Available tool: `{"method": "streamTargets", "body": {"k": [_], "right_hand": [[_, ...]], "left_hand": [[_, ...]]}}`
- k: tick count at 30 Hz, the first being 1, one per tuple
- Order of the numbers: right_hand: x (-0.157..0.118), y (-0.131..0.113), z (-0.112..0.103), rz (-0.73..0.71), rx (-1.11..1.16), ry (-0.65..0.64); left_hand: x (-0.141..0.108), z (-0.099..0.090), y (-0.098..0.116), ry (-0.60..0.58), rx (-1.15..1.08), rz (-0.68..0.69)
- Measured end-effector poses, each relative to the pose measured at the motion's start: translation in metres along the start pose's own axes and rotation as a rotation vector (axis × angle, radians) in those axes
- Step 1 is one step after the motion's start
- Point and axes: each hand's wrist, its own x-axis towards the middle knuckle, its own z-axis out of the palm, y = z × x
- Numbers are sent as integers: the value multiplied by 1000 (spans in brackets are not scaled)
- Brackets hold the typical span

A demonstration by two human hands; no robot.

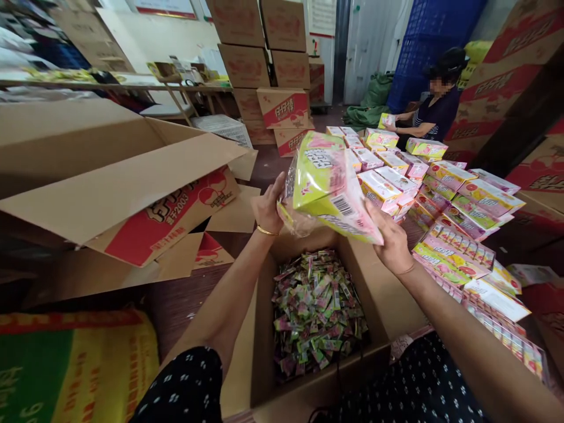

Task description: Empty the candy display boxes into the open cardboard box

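Note:
Between my two hands, a green and pink candy box with a barcode is held up in the air, tilted. My left hand grips its left side, where clear plastic film hangs loose. My right hand is closed on the box's lower right edge, thumb along the side. Below the box stands an open carton, part filled with many small green and pink wrapped candy packets.
To the right are stacks of colourful candy boxes. A co-worker sits behind them with a box in hand. A large open carton lies left, a yellow and green sack at lower left. Stacked cartons stand at the back.

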Motion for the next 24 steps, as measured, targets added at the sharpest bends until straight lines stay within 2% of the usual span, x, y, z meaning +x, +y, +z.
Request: {"method": "streamTargets", "body": {"k": [2, 4, 7, 11, 14, 17, 21, 24], "right_hand": [[-1, 3, 3, 94, -3, 7], [-2, 8, 5, 241, 9, -5], [2, 14, 2, 604, 74, 24], [5, 14, -14, 1123, 433, 151], [-7, 8, -33, 1387, 662, 267], [-32, -3, -58, 1473, 709, 389], [-76, -31, -99, 1369, 637, 502], [-104, -57, -133, 1376, 579, 617]], "left_hand": [[4, 0, 4, 47, 23, 33], [7, 0, 12, 38, 42, 67], [12, 1, 32, -45, 73, 90], [23, 12, 76, -130, 111, 66], [29, 27, 121, -187, 70, 108], [27, 36, 169, -230, 2, 214], [14, 36, 226, -231, -139, 443], [8, 46, 264, -278, -232, 525]]}}
